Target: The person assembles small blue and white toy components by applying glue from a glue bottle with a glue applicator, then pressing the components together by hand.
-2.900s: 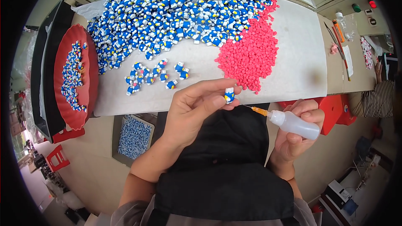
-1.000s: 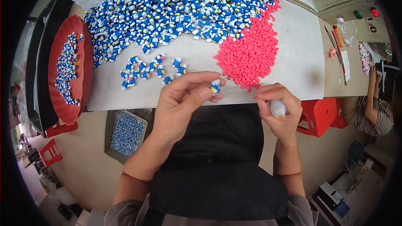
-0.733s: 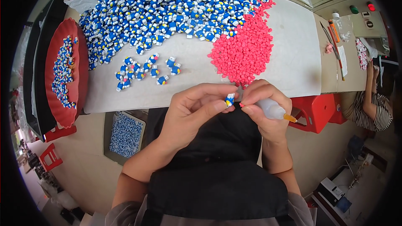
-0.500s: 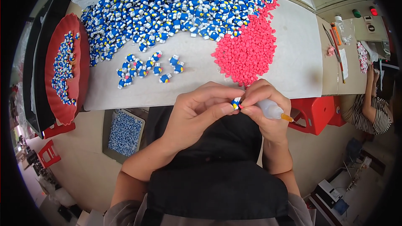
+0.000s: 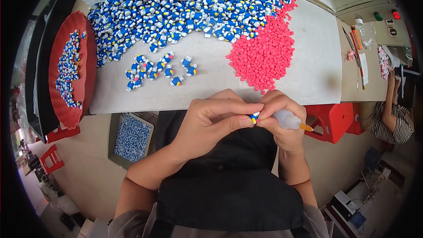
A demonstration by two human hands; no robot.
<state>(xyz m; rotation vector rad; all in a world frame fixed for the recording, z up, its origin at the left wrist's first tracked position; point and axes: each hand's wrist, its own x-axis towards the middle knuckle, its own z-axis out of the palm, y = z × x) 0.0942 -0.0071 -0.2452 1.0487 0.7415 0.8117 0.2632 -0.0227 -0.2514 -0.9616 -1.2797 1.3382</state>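
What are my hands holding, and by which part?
Left hand: a blue, white and yellow figurine, pinched at one side. Right hand: a squeeze bottle, by its body, orange tip free; fingertips at the figurine's other side.

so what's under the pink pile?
White sheet shows around much of the pink pile, so it probably runs underneath. The patch directly below and the pile's lower pieces are covered; can't see them.
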